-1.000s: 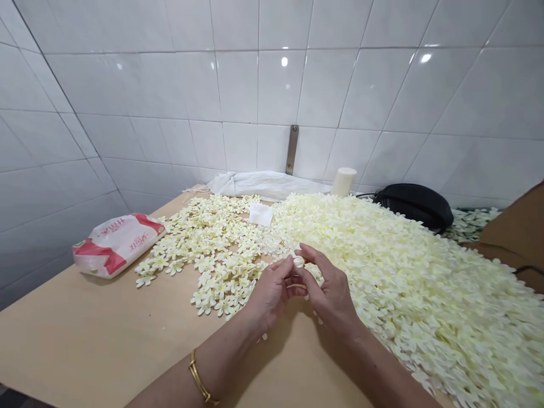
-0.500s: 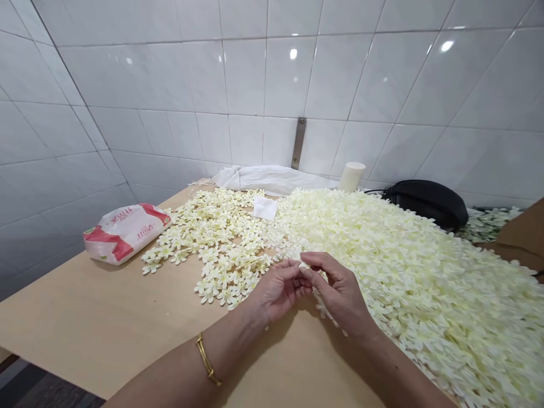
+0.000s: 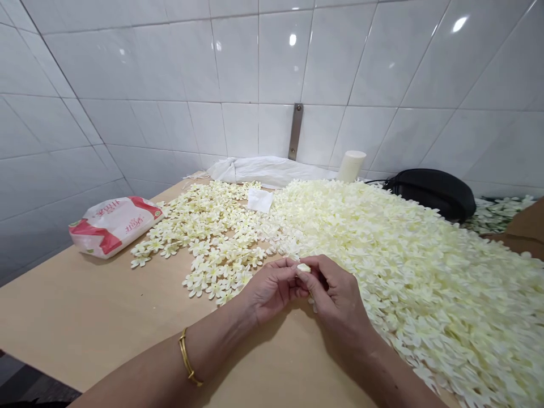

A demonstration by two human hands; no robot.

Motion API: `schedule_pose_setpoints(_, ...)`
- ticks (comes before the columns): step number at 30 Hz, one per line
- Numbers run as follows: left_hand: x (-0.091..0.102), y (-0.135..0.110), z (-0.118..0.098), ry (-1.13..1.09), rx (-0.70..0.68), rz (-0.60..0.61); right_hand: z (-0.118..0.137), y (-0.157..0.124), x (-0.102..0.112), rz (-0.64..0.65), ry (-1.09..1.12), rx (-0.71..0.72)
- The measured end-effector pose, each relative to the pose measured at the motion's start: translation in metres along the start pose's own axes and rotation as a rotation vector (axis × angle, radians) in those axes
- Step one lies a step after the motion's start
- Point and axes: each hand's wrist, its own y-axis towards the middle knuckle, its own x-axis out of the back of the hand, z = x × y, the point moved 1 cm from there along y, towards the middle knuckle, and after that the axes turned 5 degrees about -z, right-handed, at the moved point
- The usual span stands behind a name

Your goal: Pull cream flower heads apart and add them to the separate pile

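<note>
My left hand [image 3: 274,288] and my right hand [image 3: 335,292] meet over the near middle of the table, fingertips pinched together. Between them is a small white artificial flower [image 3: 303,268], partly covered by the fingers. Both hands are closed on it. To the right spreads a large heap of pale cream artificial flowers [image 3: 408,260], flat and loose. A smaller group of flowers with yellowish centres [image 3: 208,226] lies to the left, beyond my left wrist.
A pink-and-white tissue pack [image 3: 117,224] lies on the wooden table [image 3: 106,317] at left. A white paper square [image 3: 259,200] rests among flowers. Along the tiled wall are white cloth [image 3: 267,170], a cream cylinder [image 3: 352,166] and a black case [image 3: 433,192]. Brown cardboard [image 3: 525,229] stands at right.
The view has shifted slightly. More of the white flower now shows between my fingertips, and my right hand's fingers have curled and turned a little around it.
</note>
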Motion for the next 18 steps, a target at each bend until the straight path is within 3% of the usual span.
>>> schedule_pose_setpoints(11, -0.001, 0.000, 0.014, 0.048, 0.070, 0.023, -0.006, -0.002, -0.006, -0.051, -0.308, 0.059)
schedule_pose_setpoints(15, -0.002, -0.002, 0.017, 0.186, 0.086, 0.072, -0.004, 0.001, -0.006, -0.083, -0.240, 0.022)
schedule_pose_setpoints(18, -0.004, -0.002, 0.013, 0.176, 0.114, 0.010, -0.007, 0.003, -0.003, -0.054, -0.008, -0.159)
